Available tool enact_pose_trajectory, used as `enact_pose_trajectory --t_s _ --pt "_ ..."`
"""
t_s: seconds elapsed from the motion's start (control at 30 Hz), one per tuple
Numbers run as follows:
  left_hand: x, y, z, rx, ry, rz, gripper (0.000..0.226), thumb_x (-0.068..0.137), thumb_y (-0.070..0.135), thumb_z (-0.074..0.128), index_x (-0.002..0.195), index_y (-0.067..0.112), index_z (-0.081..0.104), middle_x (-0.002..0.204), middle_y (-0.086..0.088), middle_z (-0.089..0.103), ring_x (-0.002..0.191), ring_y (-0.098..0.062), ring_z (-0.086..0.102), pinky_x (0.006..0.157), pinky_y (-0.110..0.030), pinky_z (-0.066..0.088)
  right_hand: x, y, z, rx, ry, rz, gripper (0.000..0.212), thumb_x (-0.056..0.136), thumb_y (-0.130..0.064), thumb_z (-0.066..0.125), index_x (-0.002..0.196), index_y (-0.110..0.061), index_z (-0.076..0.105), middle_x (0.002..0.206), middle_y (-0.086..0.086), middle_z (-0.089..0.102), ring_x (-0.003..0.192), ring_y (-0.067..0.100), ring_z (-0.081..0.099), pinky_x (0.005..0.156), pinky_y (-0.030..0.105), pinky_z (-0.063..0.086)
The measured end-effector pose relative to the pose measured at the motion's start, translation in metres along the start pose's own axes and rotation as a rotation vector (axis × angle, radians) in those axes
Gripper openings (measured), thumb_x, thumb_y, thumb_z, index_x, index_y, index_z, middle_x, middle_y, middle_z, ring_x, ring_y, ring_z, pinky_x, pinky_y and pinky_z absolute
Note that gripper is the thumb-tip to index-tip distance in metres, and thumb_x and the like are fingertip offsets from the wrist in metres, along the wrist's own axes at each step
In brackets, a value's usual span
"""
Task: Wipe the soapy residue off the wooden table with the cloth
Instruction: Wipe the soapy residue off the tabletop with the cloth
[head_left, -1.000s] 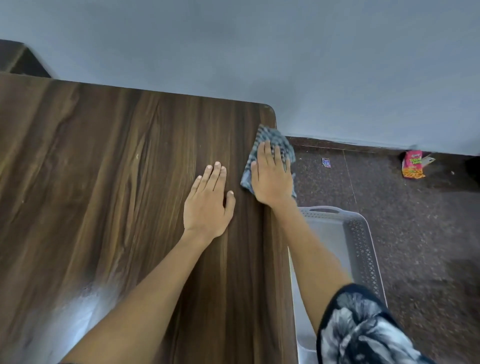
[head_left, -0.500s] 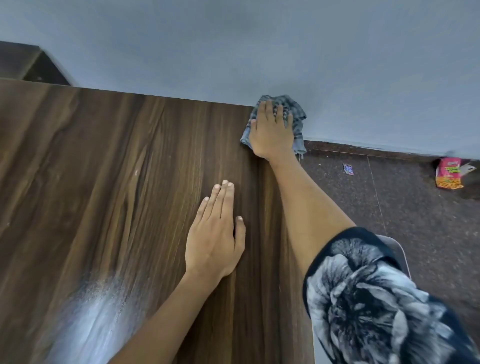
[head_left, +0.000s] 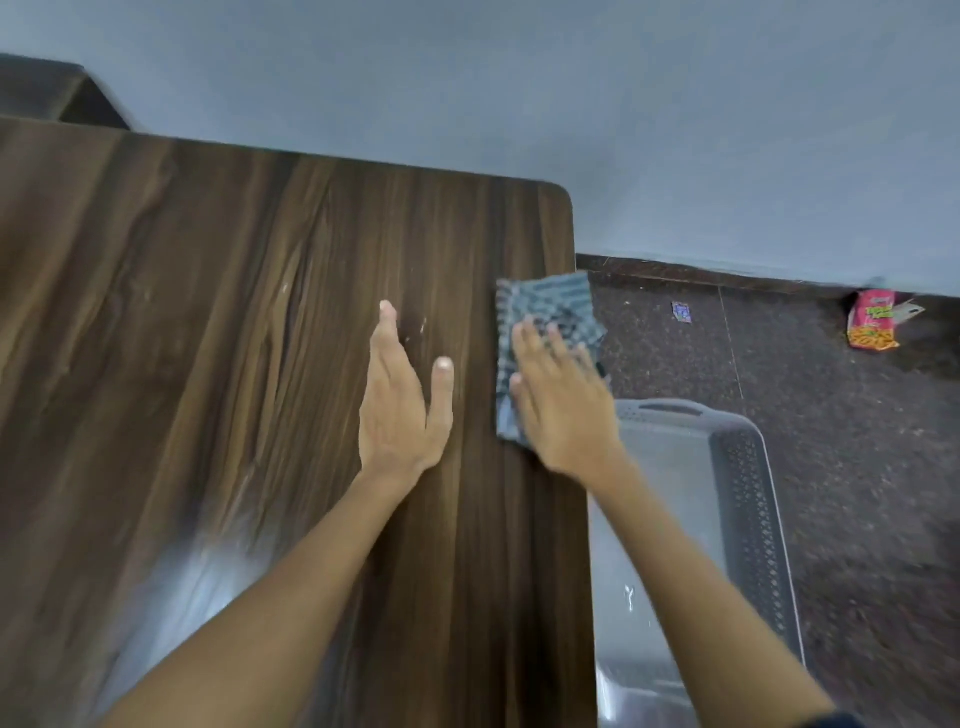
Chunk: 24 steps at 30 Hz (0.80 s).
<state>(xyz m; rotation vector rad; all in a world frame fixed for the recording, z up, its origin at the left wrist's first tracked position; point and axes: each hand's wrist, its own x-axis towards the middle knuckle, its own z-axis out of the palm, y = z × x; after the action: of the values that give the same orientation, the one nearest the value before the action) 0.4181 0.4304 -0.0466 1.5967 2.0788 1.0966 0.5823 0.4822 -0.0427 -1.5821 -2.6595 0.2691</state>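
A dark wooden table (head_left: 218, 338) fills the left and middle of the view. A blue-grey checked cloth (head_left: 550, 312) lies on its right edge and hangs partly past it. My right hand (head_left: 563, 405) presses flat on the near part of the cloth, blurred by motion. My left hand (head_left: 402, 400) is on the tabletop to the left of the cloth, turned partly on its edge, fingers straight and thumb apart, holding nothing. A few small pale specks (head_left: 421, 327) show on the wood beyond my left hand.
A grey plastic basket (head_left: 748, 499) stands on the dark floor right beside the table's right edge. A grey wall (head_left: 571, 93) runs along the table's far edge. A pink snack packet (head_left: 872, 319) and a small wrapper (head_left: 681, 312) lie on the floor.
My right hand has drawn the cloth back from the table's far right corner toward me along the right edge. My left hand has tilted up from lying flat.
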Motion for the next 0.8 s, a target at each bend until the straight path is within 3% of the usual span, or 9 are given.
enact_pose_trajectory --t_s 0.17,0.33,0.5,0.63,0.73,0.8 --pt "-0.048 -0.01 -0.023 0.061 0.001 -0.078 0.061 0.096 0.037 0.028 0.146 0.004 0.015 0.142 -0.012 0.042 0.129 -0.02 0.04 0.102 -0.022 0.025 0.058 -0.019 0.0 -0.022 -0.042 0.26 0.055 0.102 -0.032 0.019 0.151 -0.012 0.008 0.158 0.005 0.006 0.145 0.029 0.003 0.115 0.047 0.002" --pt "-0.095 -0.03 -0.048 0.176 -0.065 -0.054 0.05 0.096 0.024 0.03 0.142 0.004 0.03 0.14 -0.01 0.045 0.132 -0.021 0.038 0.11 -0.032 0.029 -0.018 -0.093 0.014 0.001 -0.08 -0.062 0.053 0.102 -0.03 0.021 0.151 -0.015 0.009 0.159 0.003 0.006 0.145 0.026 0.003 0.115 0.044 -0.001" --pt "-0.14 -0.04 -0.066 0.292 -0.164 0.006 0.049 0.095 0.02 0.028 0.142 0.006 0.033 0.144 -0.008 0.042 0.138 -0.021 0.029 0.113 -0.036 0.023 -0.172 -0.112 0.022 0.05 -0.137 -0.248 0.053 0.097 -0.03 0.028 0.147 -0.015 0.028 0.153 0.0 0.028 0.142 0.02 0.021 0.115 0.04 0.012" --pt "-0.176 -0.043 -0.082 0.332 -0.199 -0.004 0.051 0.096 0.026 0.022 0.143 0.009 0.031 0.145 -0.004 0.041 0.138 -0.016 0.026 0.113 -0.032 0.02 -0.216 -0.081 0.018 0.062 -0.119 -0.066 0.053 0.097 -0.032 0.028 0.147 -0.015 0.028 0.153 0.0 0.026 0.142 0.019 0.023 0.113 0.04 0.017" --pt "-0.195 -0.045 -0.09 0.344 -0.204 -0.032 0.05 0.096 0.027 0.021 0.143 0.011 0.032 0.145 -0.003 0.041 0.138 -0.013 0.025 0.113 -0.031 0.02 -0.159 -0.076 0.018 0.026 -0.065 0.049 0.056 0.097 -0.033 0.021 0.147 -0.009 0.028 0.153 0.007 0.028 0.141 0.024 0.024 0.116 0.039 0.013" --pt "-0.202 -0.044 -0.094 0.342 -0.2 -0.038 0.05 0.096 0.026 0.022 0.142 0.011 0.034 0.144 -0.002 0.042 0.137 -0.014 0.027 0.113 -0.031 0.02 -0.091 -0.071 0.014 0.017 -0.051 0.127 0.056 0.099 -0.034 0.017 0.149 -0.007 0.017 0.156 0.009 0.019 0.144 0.024 0.015 0.116 0.039 0.005"
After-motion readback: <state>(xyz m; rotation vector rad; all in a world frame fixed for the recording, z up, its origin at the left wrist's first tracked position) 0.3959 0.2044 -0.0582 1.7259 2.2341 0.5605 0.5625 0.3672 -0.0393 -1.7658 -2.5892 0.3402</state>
